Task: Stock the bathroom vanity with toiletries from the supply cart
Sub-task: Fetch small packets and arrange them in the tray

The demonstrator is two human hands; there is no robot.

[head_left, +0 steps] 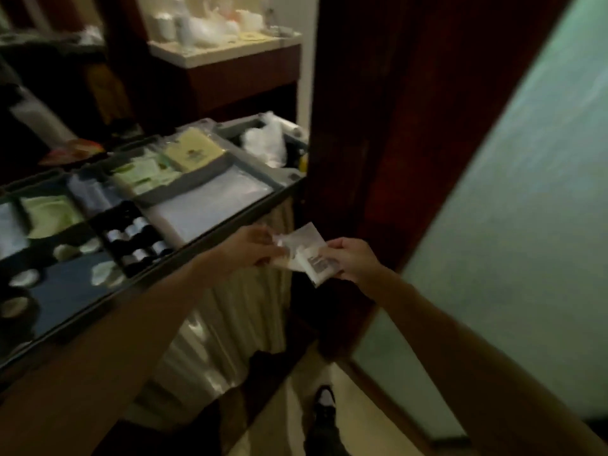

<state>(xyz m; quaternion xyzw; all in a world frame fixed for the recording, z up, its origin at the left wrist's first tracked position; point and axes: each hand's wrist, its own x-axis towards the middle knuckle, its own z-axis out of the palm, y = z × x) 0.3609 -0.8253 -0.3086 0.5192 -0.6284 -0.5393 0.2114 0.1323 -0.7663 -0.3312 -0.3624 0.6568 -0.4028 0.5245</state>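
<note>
Both my hands hold a small bunch of white toiletry packets [304, 255] in front of the supply cart's front right corner. My left hand [251, 246] pinches the packets' left side and my right hand [352, 260] grips their right side. The supply cart [210, 233] stands to the left, its top tray divided into compartments with pale green and yellow packets [194, 153], small dark bottles [136, 236] and round white items [103, 271]. The bathroom vanity [230, 51] shows at the back, its pale counter crowded with white items. The picture is blurred.
A dark wooden door frame [355, 143] rises just right of the cart. A frosted glass door [513, 209] fills the right side. A cream curtain [230, 324] hangs below the cart's top. A white plastic bag [266, 139] sits at the cart's far end. My shoe [324, 409] is on the tiled floor.
</note>
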